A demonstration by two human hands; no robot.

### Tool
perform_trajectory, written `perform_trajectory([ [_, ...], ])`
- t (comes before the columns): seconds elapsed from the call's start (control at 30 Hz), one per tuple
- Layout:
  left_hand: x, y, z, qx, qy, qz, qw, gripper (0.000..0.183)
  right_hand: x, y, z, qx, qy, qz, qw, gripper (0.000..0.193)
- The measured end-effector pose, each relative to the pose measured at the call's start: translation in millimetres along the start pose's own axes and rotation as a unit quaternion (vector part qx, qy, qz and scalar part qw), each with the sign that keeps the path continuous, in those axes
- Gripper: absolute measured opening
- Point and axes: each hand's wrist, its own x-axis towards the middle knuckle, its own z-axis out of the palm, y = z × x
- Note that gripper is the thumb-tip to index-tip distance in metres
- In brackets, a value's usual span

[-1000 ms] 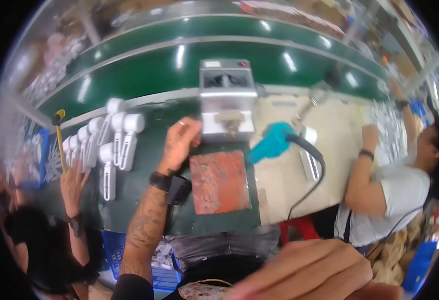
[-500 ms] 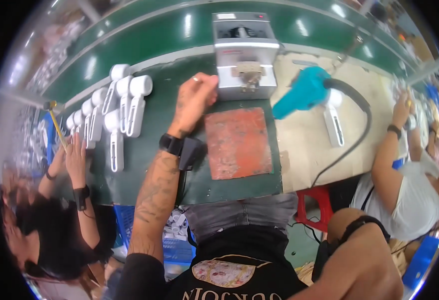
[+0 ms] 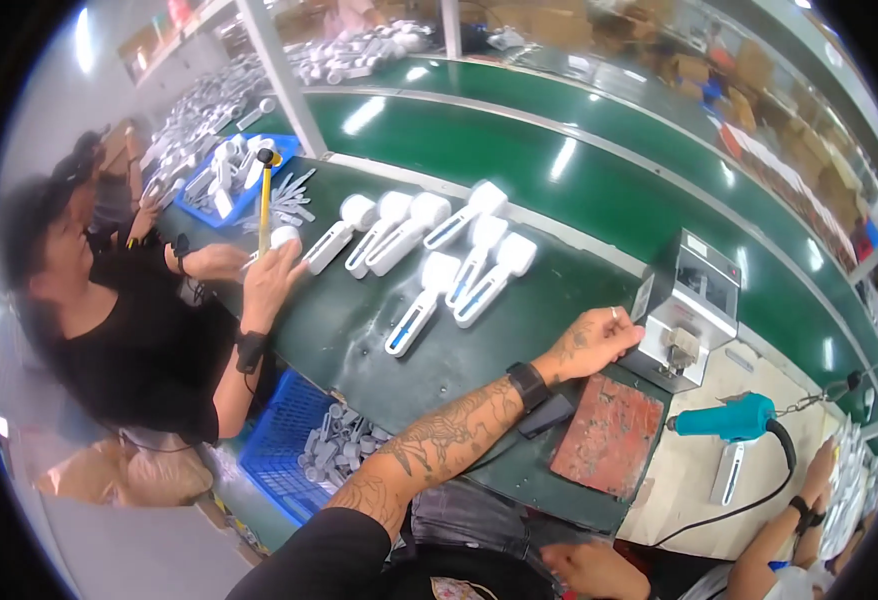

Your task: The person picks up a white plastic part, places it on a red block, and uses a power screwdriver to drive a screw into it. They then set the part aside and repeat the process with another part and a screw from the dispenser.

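Green bench (image 3: pixel 344 335) here, silver machine (image 3: pixel 687 312) at its far edge, long axis running toward the near edge. The left hand (image 3: pixel 596 342) is nearer, curled at the machine's left side, grip unclear; the right hand (image 3: pixel 599 572), below the near edge, can't tell.

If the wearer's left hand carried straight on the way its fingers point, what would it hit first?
Most likely the near side of the silver-grey machine. The left hand reaches right up to it; whether they touch is unclear from this view.
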Motion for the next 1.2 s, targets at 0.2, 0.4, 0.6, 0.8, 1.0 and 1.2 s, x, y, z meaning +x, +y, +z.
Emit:
perform_trajectory([
  [0.2, 3.3, 9.5, -2.3, 0.007, 0.015, 0.009, 1.000, 0.028, 99.3, 134.5, 58.0, 0.059, -0.002, 0.185, 0.981, 0.041],
  [0.4, 4.3, 6.5, -4.3, 0.023, 0.025, 0.018, 0.999, 0.031, 115.3, 93.3, 25.4, -0.054, 0.033, 0.137, 0.988, 0.048],
  [0.6, 9.4, 5.9, -2.3, 0.009, 0.035, 0.025, 0.999, 0.033, 116.5, 113.7, 16.5, -0.088, 0.037, 0.132, 0.987, 0.047],
  [0.8, -4.6, 7.4, -6.4, 0.052, 0.041, 0.061, 0.996, 0.029, 173.2, 191.5, -12.2, -0.123, 0.010, 0.078, 0.989, 0.047],
  [1.0, -6.5, 27.0, -18.9, 0.021, -0.005, 0.021, 1.000, 0.029, 159.7, 204.7, -38.7, -0.152, -0.027, 0.049, 0.987, 0.047],
  [1.2, 5.1, 8.1, -12.9, 0.027, 0.039, 0.065, 0.997, 0.035, 123.8, 217.9, 23.0, -0.177, -0.005, 0.022, 0.984, 0.048],
])
